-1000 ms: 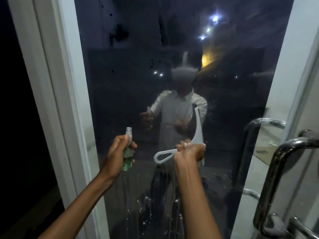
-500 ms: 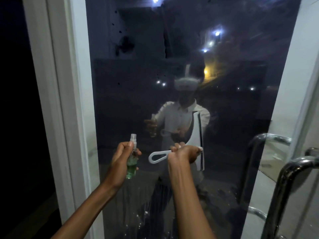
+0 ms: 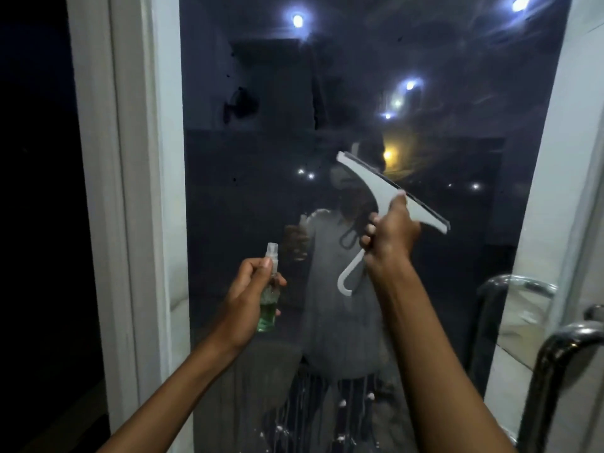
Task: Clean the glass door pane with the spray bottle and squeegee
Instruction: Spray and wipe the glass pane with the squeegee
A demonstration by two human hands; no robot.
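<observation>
Against the middle of the glass door pane (image 3: 261, 191), the right hand (image 3: 390, 235) holds up the white squeegee (image 3: 385, 194), fingers curled round its handle just below the head. Its blade runs on a slant, the high end toward the pane's upper left and the low end toward the right edge, while the looped handle tail hangs down and left of the fist. Whether the rubber edge touches the glass cannot be told. Lower and nearer the pane's left edge, the left hand (image 3: 248, 305) grips the small spray bottle (image 3: 269, 295) of green liquid, upright, nozzle above the fingers. Streaks and drips show only near the pane's bottom edge. Judging by this, the right hand is the 1 placed to wipe, drawing the blade across its long axis.
</observation>
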